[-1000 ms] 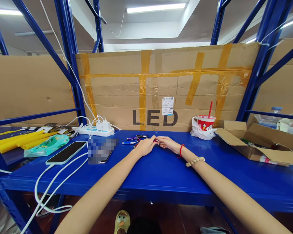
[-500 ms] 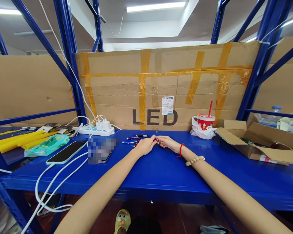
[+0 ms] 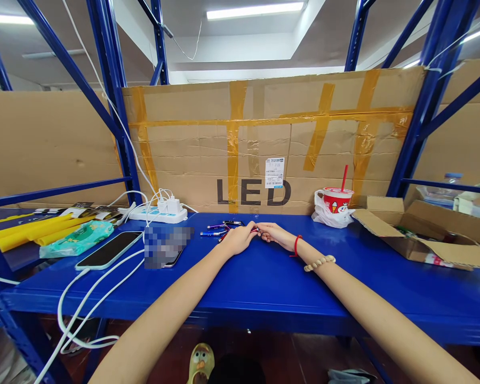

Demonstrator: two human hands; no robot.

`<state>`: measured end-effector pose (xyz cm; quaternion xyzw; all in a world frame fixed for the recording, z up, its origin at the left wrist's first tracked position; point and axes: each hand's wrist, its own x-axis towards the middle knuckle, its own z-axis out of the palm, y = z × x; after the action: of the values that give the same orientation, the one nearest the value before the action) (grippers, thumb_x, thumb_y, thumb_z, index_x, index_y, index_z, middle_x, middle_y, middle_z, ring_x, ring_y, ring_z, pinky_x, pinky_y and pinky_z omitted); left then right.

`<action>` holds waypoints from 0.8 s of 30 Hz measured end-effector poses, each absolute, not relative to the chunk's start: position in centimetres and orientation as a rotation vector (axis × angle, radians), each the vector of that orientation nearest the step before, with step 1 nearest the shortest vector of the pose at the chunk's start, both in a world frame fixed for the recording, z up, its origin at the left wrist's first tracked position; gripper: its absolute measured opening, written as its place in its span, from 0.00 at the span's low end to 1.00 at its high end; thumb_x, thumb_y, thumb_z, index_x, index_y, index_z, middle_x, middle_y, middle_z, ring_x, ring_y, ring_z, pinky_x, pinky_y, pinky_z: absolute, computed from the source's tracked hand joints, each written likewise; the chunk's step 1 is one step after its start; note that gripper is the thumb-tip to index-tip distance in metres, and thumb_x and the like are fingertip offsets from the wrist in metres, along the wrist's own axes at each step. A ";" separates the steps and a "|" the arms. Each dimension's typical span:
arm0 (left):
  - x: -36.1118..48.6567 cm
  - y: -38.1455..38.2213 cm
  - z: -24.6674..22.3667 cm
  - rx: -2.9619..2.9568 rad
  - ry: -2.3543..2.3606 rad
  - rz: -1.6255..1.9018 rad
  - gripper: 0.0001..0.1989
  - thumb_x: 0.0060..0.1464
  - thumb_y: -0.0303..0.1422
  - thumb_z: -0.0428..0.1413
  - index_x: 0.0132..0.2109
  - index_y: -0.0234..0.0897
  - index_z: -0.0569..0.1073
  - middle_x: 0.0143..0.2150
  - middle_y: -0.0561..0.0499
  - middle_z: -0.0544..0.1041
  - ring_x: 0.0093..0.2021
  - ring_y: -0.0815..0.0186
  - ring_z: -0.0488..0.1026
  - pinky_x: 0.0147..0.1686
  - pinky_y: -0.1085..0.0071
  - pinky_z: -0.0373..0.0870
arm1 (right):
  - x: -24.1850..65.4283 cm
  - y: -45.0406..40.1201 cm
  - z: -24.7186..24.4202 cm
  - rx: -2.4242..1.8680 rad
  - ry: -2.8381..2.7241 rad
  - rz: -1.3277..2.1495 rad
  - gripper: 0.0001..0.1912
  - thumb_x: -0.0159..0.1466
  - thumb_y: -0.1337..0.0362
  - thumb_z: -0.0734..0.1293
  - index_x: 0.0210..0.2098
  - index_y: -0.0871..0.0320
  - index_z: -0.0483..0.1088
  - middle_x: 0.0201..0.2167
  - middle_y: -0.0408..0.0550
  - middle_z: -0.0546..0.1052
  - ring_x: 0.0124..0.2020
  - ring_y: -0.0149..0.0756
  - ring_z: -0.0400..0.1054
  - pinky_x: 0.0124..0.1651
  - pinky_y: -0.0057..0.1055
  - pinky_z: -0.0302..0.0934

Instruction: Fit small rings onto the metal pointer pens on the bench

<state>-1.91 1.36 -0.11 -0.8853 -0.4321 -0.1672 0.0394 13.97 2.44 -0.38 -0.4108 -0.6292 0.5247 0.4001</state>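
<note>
My left hand (image 3: pixel 239 239) is closed on a slim red pen (image 3: pixel 255 230), of which only a short bit shows between the fingers. From the other side, the fingertips of my right hand (image 3: pixel 274 233) pinch the pen's right end. Most of the pen is hidden by the hands. Just left of my left hand, several metallic pens lie loosely together on the blue shelf top (image 3: pixel 256 282), among them a blue pen (image 3: pixel 212 233), a purple pen (image 3: pixel 216 227) and a black pen (image 3: pixel 232 222). A red cord and a beaded bracelet circle my right wrist.
To the left lie a phone (image 3: pixel 109 250) with white cables, a partly blurred dark device (image 3: pixel 176 260), a power strip (image 3: pixel 160 214) and a green packet (image 3: pixel 78 238). A red cup (image 3: pixel 338 201) with a straw and an open cardboard box (image 3: pixel 436 234) stand right. Cardboard (image 3: pixel 192 154) walls the back.
</note>
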 end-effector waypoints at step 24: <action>-1.8 1.2 0.1 -2.722 -1.374 -0.489 0.13 0.60 0.37 0.36 0.48 0.40 0.58 0.41 0.47 0.73 0.41 0.60 0.71 0.35 0.69 0.66 | 14.1 2.6 -0.6 -1.009 -1.655 1.303 0.17 0.53 0.51 0.65 0.28 0.61 0.66 0.21 0.40 0.63 0.18 0.21 0.52 0.21 0.22 0.43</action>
<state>-1.84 1.16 0.12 -0.8812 -0.4448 -0.1582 0.0267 14.15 2.60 -0.57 -0.3975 -0.6517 0.5132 0.3924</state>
